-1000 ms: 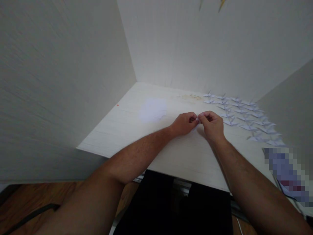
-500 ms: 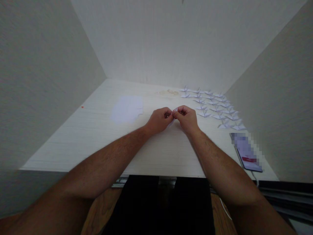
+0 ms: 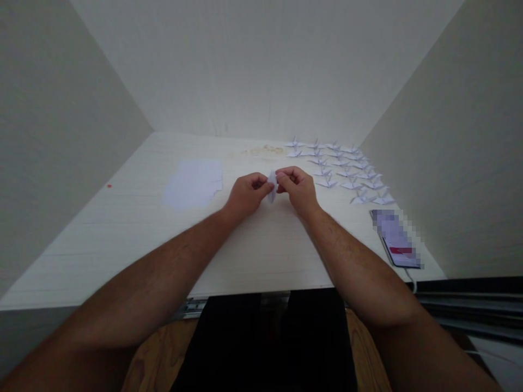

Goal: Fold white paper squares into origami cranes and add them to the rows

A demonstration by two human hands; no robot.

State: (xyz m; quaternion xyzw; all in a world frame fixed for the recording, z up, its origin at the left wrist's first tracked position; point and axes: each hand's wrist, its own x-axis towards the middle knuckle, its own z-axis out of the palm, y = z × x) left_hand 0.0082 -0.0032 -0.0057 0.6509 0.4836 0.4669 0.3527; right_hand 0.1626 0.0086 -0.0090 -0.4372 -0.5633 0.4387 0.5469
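Note:
Between my two hands, above the middle of the white table, is a small folded piece of white paper, narrow and pointed at both ends. The thumb and fingers of my left hand pinch its left side. My right hand has its thumb and forefinger closed at the paper's upper right edge. The finer folds are too small to make out. Several folded white paper cranes stand in rows beyond and to the right of my right hand.
Loose white paper sheets lie left of my hands. A phone with a cable rests near the table's right edge. Walls enclose the white table at the back and both sides. A small orange speck is at far left.
The folded paper has turned more upright and shows more of its face. My hands have drawn slightly apart. The whole view has shifted, so things appear farther left.

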